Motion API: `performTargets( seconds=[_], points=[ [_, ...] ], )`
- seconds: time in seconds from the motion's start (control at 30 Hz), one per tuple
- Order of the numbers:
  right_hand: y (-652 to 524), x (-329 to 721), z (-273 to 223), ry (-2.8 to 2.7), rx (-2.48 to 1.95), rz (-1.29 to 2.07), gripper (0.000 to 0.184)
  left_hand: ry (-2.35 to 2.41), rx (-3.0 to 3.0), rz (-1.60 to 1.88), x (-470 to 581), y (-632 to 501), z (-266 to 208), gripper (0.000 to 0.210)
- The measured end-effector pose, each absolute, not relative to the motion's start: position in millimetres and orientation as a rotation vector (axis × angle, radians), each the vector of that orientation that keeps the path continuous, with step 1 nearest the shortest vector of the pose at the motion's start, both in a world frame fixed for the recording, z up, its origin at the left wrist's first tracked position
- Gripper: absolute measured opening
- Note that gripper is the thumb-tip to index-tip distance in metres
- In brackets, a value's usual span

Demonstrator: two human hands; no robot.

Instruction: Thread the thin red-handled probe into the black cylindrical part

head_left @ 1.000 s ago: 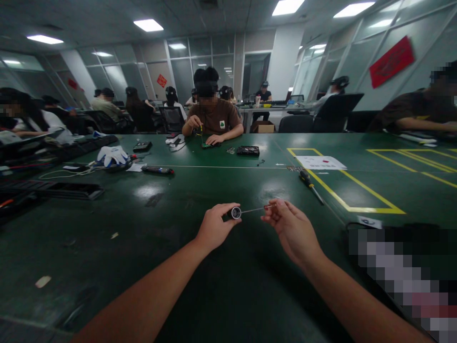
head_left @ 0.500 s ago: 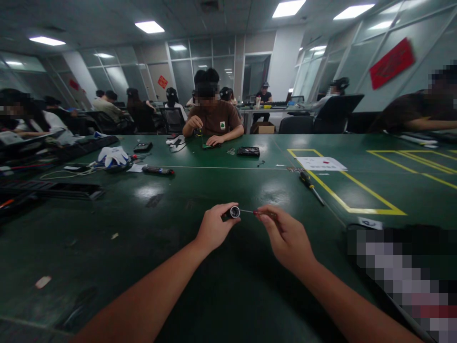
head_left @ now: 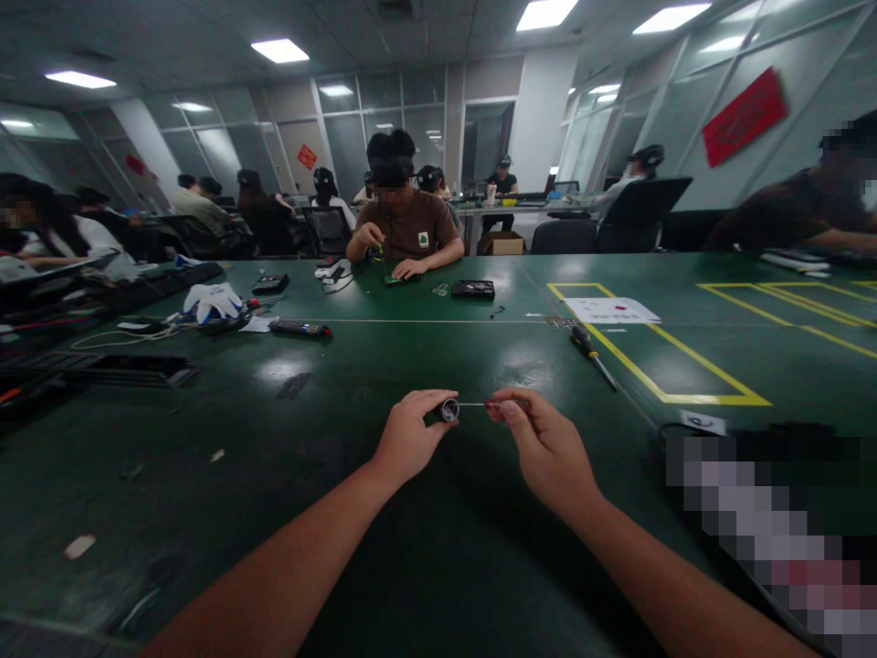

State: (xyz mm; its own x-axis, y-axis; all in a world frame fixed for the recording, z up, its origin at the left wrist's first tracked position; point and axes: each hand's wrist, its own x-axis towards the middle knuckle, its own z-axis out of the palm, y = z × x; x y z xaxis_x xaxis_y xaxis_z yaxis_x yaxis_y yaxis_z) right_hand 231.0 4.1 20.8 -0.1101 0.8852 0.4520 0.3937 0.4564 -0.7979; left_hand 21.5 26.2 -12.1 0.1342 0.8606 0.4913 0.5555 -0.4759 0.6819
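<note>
My left hand (head_left: pixel 409 437) is closed around a short black cylinder (head_left: pixel 449 410) with a silvery ring-shaped end turned toward me; it looks like a flashlight part, though its exact kind is unclear. In my right hand (head_left: pixel 548 443) is a small screwdriver (head_left: pixel 488 405) with a red collar and a thin metal shaft, its handle mostly covered by my fingers. The shaft points left, and its tip meets the side of the cylinder. Both hands are above the green table (head_left: pixel 329 548).
A larger black-and-yellow screwdriver (head_left: pixel 593 356) lies to the right, near a white sheet (head_left: pixel 612 311). Further back are a dark tube-shaped tool (head_left: pixel 300 328), white gloves (head_left: pixel 212 302) and a black case (head_left: pixel 472 290). Across the table sits a person (head_left: pixel 404 219).
The fingers of my right hand have shifted around the screwdriver handle, which now shows less. My left hand still holds the cylinder in nearly the same place. The view has moved slightly.
</note>
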Motion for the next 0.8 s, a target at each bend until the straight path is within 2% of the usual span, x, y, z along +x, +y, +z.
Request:
performTargets(
  seconds=[0.8],
  points=[
    [9.3,232.4,16.2,-1.762,-1.116,0.719,0.025,1.479,2.219,1.104,18.7,29.0,-11.7,0.038]
  ],
)
